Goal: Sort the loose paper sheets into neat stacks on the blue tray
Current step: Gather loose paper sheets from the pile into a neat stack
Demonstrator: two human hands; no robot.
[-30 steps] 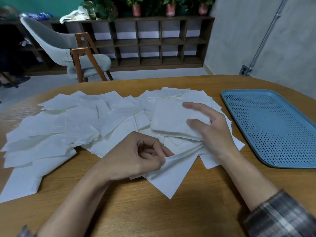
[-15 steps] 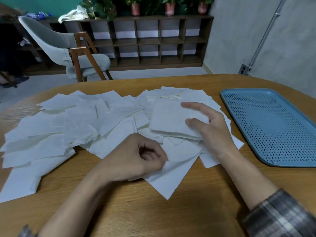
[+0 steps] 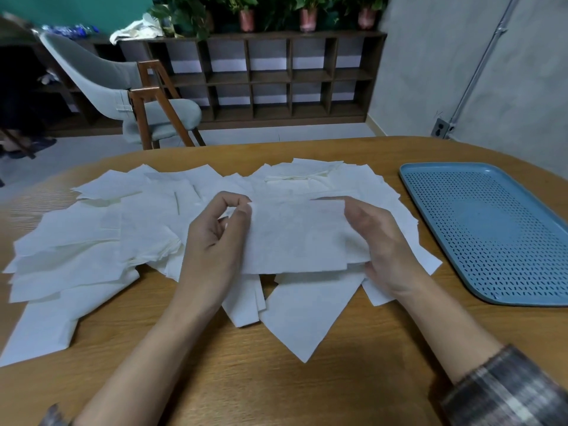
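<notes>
Loose white paper sheets (image 3: 92, 250) lie scattered across the wooden table (image 3: 246, 379). Both my hands hold a small stack of sheets (image 3: 295, 238) lifted above the pile. My left hand (image 3: 215, 238) pinches the stack's left edge with curled fingers. My right hand (image 3: 378, 244) grips its right edge, thumb on top. The blue perforated tray (image 3: 491, 235) sits to the right of the pile with nothing on it.
A grey chair (image 3: 123, 93) with wooden legs stands beyond the table's far edge. A dark cubby shelf (image 3: 276, 78) with potted plants lines the back wall. Bare wood shows along the table's near side.
My left hand rose from the near sheets and took the left edge of the stack. My right hand lifted the stack off the pile, towards me.
</notes>
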